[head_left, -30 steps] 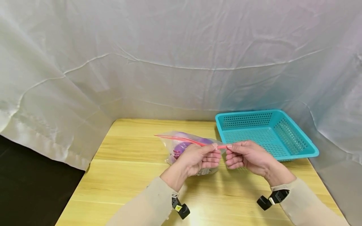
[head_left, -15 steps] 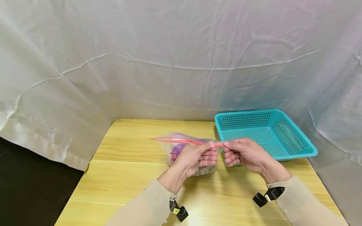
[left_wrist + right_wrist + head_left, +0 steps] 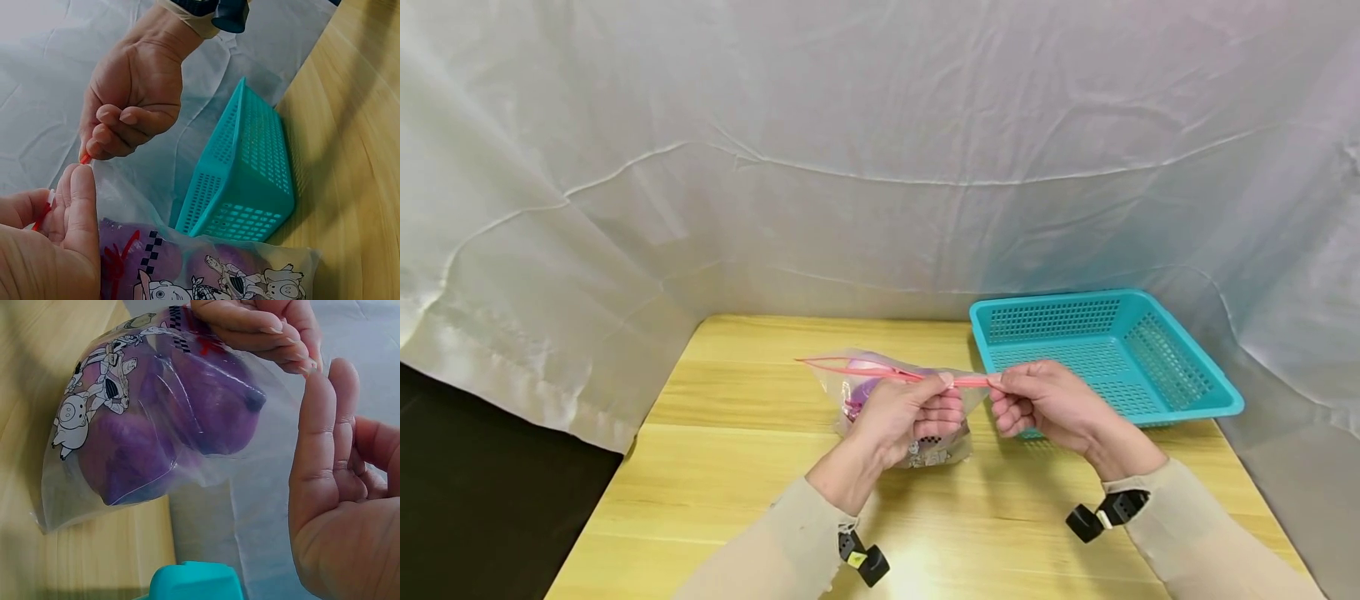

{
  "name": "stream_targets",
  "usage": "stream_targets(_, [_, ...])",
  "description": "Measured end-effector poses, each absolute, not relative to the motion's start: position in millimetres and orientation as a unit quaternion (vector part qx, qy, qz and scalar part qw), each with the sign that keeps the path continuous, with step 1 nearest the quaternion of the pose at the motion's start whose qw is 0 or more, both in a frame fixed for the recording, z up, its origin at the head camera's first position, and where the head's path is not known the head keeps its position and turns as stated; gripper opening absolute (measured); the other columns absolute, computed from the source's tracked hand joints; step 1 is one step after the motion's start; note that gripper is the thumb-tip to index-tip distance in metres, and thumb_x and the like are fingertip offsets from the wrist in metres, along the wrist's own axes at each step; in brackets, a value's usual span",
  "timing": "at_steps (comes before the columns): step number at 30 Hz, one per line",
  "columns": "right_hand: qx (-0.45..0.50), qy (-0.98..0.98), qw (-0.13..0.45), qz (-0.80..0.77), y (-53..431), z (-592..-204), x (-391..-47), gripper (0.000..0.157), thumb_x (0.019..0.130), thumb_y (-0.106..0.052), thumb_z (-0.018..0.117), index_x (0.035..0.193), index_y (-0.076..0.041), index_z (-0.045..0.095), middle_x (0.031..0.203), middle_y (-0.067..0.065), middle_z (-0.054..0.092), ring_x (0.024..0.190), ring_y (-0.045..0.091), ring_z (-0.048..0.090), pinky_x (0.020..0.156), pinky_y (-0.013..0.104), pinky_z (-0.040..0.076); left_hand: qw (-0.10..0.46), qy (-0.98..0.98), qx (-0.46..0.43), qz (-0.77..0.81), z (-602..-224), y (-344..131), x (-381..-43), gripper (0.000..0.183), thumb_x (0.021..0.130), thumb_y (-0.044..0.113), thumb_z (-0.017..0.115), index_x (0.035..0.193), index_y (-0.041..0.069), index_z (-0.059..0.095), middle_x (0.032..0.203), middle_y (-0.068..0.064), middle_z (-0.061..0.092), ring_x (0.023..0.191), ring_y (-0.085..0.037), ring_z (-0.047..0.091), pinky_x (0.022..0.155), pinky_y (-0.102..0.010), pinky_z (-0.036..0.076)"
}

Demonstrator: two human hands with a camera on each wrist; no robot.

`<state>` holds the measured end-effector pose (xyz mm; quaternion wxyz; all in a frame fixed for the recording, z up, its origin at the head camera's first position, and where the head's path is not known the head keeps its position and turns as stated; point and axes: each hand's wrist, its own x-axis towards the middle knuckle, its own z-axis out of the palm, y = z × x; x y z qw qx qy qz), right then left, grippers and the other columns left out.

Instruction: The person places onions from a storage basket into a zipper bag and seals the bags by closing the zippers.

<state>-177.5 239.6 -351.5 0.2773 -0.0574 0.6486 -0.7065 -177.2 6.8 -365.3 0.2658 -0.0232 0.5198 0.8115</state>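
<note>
A clear zip bag (image 3: 942,452) with a red zip strip (image 3: 971,382) stands on the table, holding purple rounded things (image 3: 215,403). Black-and-white cartoon figures are printed on it. My left hand (image 3: 902,412) pinches the strip near its middle; a small white slider (image 3: 52,195) shows at its thumb in the left wrist view. At the strip's right end, my right hand (image 3: 1048,404) pinches it between thumb and forefinger. Between the hands the strip runs taut and pressed together. Left of my left hand its two edges gape apart. My left hand hides part of the bag.
A turquoise perforated basket (image 3: 1213,367) sits at the back right of the wooden table (image 3: 722,483), close behind my right hand. Pale cloth (image 3: 850,225) hangs behind the table and along its sides. A dark area (image 3: 482,492) lies beyond the left edge.
My left hand has slid left along the zip strip, and the stretch between the two hands has grown longer. My right hand has shifted slightly left and up, still pinching the end.
</note>
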Motion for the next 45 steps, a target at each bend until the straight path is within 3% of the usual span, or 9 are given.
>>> stream_targets(7, [-0.046, 0.654, 0.248, -0.713, 237.1, -351.7, -179.7, 0.025, 0.097, -0.024, 0.058, 0.086, -0.004, 0.067, 0.073, 0.004, 0.070, 0.061, 0.012, 0.069, 0.066, 0.033, 0.059, 0.255, 0.512, -0.032, 0.820, -362.4, 7.1, -176.9, 0.040, 0.089, 0.022, 0.069, 0.108, -0.013, 0.066, 0.076, -0.010, 0.072, 0.070, -0.016, 0.072, 0.066, -0.029, 0.059])
stream_targets(20, [0.007, 0.629, 0.203, -0.750, 244.6, -354.4, -180.7, 0.022, 0.096, -0.020, 0.060, 0.082, -0.006, 0.071, 0.070, 0.004, 0.069, 0.061, 0.013, 0.070, 0.064, 0.033, 0.059, 0.198, 0.489, -0.063, 0.847, -361.6, 4.6, -176.1, 0.017, 0.089, 0.017, 0.069, 0.088, 0.001, 0.068, 0.073, -0.009, 0.072, 0.065, -0.016, 0.072, 0.065, -0.030, 0.058])
stream_targets(34, [0.021, 0.612, 0.239, -0.753, 249.2, -356.8, -175.1, 0.025, 0.096, -0.027, 0.060, 0.096, -0.004, 0.069, 0.080, 0.007, 0.072, 0.069, 0.015, 0.072, 0.063, 0.029, 0.059, 0.222, 0.509, -0.055, 0.830, -362.9, -6.3, -178.9, 0.033, 0.089, 0.023, 0.069, 0.105, -0.006, 0.067, 0.080, -0.010, 0.073, 0.072, -0.019, 0.073, 0.070, -0.032, 0.059])
stream_targets(45, [0.017, 0.596, 0.216, -0.773, 248.2, -355.7, -171.6, 0.022, 0.097, -0.022, 0.058, 0.098, -0.004, 0.070, 0.078, 0.006, 0.072, 0.068, 0.015, 0.072, 0.064, 0.028, 0.058, 0.218, 0.513, -0.051, 0.829, -361.4, -7.5, -177.6, 0.031, 0.090, 0.020, 0.068, 0.107, -0.006, 0.067, 0.082, -0.011, 0.073, 0.073, -0.019, 0.073, 0.073, -0.033, 0.058])
